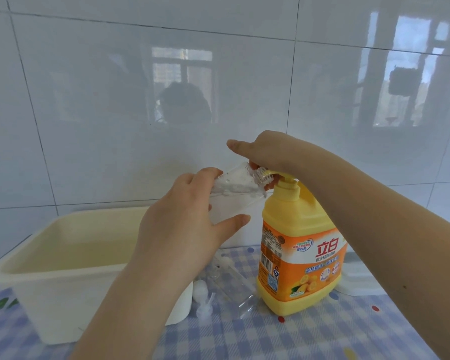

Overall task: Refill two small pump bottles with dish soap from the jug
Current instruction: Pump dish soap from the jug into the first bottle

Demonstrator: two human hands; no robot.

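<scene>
- A checked cloth covers the worktop (309,339) below white wall tiles.
- The left hand (182,229) grips a clear bottle (234,188), tilted, mouth touching the jug's nozzle.
- The right hand (268,152) presses the pump of the yellow jug (296,245), fingers curled over it.

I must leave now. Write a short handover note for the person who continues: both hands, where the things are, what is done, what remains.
Left hand: holds a clear small bottle tilted in the air, its open neck at the spout of the jug's pump.
Right hand: rests on the pump head of the yellow soap jug, which stands upright on the checked tablecloth.
Second clear bottle lies on the cloth between the cream tub and the jug, with its white pump tops beside it.
Done: both tops are off.
Left: fill this bottle, fill the second, fit both pumps back. How much soap is in the held bottle cannot be told.
</scene>
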